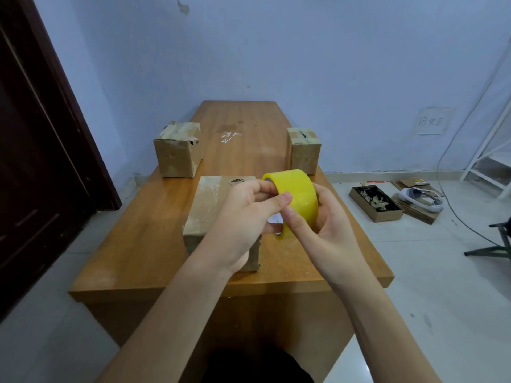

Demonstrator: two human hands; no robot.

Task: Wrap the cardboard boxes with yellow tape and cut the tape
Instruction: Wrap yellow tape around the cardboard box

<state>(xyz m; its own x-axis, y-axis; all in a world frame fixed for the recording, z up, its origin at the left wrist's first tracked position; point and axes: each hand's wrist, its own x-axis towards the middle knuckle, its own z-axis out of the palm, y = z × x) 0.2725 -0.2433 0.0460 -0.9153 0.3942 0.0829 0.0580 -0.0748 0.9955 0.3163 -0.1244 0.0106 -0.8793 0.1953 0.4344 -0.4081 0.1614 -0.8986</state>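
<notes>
Tape roll (pixel 298 200), yellow: held above near box (pixel 218 208) | left hand (pixel 243 225): fingers curled round roll's edge | right hand (pixel 323 228): fingers curled round roll, thumb pressed on its face | boxes: left box (pixel 177 150), right box (pixel 304 150), set apart on surface (pixel 138 244).

1. Tape roll (pixel 300 197): bright, glossy yellow.
2. Cardboard boxes (pixel 178 150): dull brown, with pale worn patches.
3. Bench (pixel 143 244): warm orange-brown wood grain.
4. Wall (pixel 304 51): pale blue.
5. Door (pixel 36 150): dark brown.
</notes>
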